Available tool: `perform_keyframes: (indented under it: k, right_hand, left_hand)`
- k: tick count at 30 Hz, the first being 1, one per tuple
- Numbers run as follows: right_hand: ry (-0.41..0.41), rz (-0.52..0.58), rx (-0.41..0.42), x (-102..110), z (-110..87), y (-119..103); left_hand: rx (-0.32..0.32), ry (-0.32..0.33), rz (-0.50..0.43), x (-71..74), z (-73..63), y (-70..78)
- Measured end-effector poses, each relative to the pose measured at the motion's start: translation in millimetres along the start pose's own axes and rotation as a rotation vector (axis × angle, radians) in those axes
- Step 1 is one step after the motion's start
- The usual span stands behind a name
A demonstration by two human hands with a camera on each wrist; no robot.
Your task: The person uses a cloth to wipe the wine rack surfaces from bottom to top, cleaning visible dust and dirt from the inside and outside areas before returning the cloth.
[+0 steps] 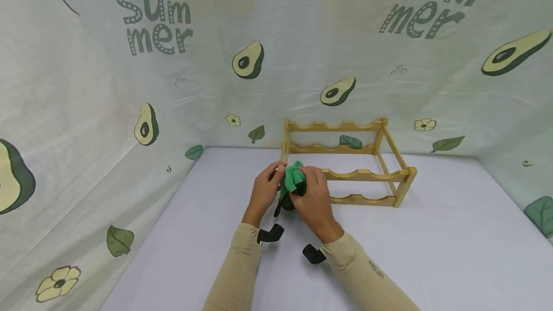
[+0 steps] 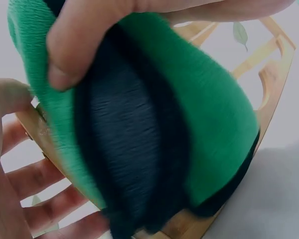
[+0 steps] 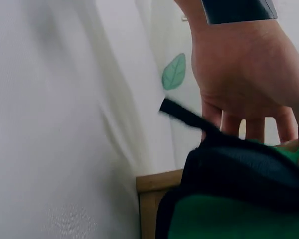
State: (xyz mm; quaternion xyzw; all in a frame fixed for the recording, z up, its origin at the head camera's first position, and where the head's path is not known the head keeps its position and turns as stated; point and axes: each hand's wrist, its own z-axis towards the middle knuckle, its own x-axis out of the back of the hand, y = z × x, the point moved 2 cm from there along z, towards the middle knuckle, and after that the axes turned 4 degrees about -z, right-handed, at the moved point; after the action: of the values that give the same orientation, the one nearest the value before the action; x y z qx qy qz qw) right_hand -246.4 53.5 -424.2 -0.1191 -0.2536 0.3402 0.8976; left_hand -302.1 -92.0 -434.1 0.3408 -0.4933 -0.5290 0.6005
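A soft green fabric piece with black trim, bunched and rounded, is held at the front left of a wooden rack. My right hand pinches it from above and the right, its thumb pressed on the fabric in the left wrist view. That view shows a dark textured panel edged in black between two green parts. A narrow black strap sticks out of its side. My left hand is at the fabric's left, fingers extended and spread beside the rack, thumb tip right at the green edge.
The light wooden rack with scalloped rails stands at the back of the white table. A pale curtain with avocado prints hangs behind and beside it. Black wrist-worn devices are on both wrists.
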Motion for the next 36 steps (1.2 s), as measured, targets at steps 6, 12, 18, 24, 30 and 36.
perform_keyframes:
  k: [6,12,18,24,30,36]
  right_hand:
    - [-0.017,-0.062,-0.022,5.0,-3.3,2.2]
    - [0.012,-0.088,-0.033,14.7,-6.0,9.2]
    - [0.065,-0.085,-0.011,24.9,-8.6,13.8]
    - [0.106,-0.085,0.003,33.1,-9.9,19.0]
    - [0.117,-0.087,-0.009,42.7,-11.1,27.5]
    - [0.128,-0.113,-0.013,56.6,-9.2,40.3]
  left_hand:
    - [0.002,0.03,0.009,-0.9,-1.0,-1.8]
    - [-0.037,0.049,0.077,-3.7,1.5,-3.7]
    - [-0.036,0.038,0.062,-3.1,0.8,-3.3]
    - [-0.02,0.023,0.075,-2.7,-0.4,-1.2]
    - [-0.024,0.015,0.063,-2.3,-0.4,0.0]
    - [-0.024,0.017,0.053,-0.9,0.9,-0.6]
